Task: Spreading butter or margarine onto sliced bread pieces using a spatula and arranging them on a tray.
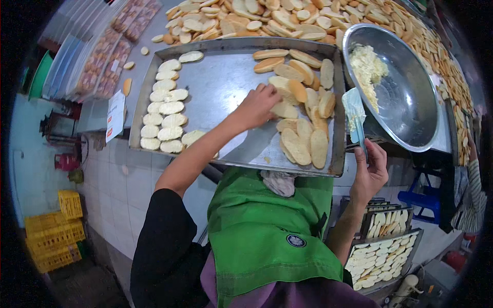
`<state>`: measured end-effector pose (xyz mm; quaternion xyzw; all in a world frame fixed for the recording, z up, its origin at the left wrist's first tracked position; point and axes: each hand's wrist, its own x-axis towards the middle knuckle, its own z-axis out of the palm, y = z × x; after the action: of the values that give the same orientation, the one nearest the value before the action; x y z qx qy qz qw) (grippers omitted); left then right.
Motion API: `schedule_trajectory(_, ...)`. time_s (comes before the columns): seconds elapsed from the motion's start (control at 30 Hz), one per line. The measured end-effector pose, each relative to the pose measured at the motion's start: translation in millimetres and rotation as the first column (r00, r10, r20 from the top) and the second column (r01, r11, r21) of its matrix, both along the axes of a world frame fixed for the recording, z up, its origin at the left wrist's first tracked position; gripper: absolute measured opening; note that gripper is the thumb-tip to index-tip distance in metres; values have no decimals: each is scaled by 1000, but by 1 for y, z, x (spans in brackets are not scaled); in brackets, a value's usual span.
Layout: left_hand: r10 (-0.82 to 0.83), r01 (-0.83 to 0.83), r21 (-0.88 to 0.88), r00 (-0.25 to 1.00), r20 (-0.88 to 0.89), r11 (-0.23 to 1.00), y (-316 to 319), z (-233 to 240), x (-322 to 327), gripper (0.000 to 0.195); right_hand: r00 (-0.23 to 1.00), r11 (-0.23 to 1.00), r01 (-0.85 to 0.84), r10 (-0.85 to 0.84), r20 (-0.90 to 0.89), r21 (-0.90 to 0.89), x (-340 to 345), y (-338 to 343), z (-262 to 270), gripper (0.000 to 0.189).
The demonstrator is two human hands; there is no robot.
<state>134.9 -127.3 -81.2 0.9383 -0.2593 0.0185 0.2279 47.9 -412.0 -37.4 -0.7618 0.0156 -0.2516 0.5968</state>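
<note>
My left hand [259, 107] reaches over a metal baking tray [215, 81], its curled fingers against a bread slice [285, 110] among the loose ones. Whether they grip it is hidden. My right hand [370, 169] holds a spatula [359, 129] by its blue handle, with pale cream smeared on the blade. This blade is beside the rim of a steel bowl [408, 96], which holds a lump of cream [366, 69]. Uncoated slices [304, 140] lie piled in the tray's right part. Cream-coated slices [170, 133] stand in rows along its left side.
A large heap of bread slices [269, 19] covers the table behind the tray. Clear containers of baked goods [102, 61] are at the left. Filled trays [385, 258] lean at the lower right, near a blue stool [421, 196]. Yellow crates [56, 235] sit on the floor.
</note>
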Motion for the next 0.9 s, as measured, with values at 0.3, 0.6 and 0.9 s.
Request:
schedule_trajectory(0.3, 88, -87, 30, 994, -63, 996, 11, 21, -24, 38, 968, 493, -21, -209, -142, -870, 104, -99, 67, 17)
schedule_trajectory(0.6, 172, -456, -479, 834, -524, 750, 24, 29, -57, 21, 712, 553, -559, -62, -700, -618, 225, -90, 46, 13)
schedule_trajectory(0.9, -40, 95, 387, 988, -147, 917, -49, 130, -55, 29, 630, 709, -558, 24, -776, -431, 213, -123, 58, 15)
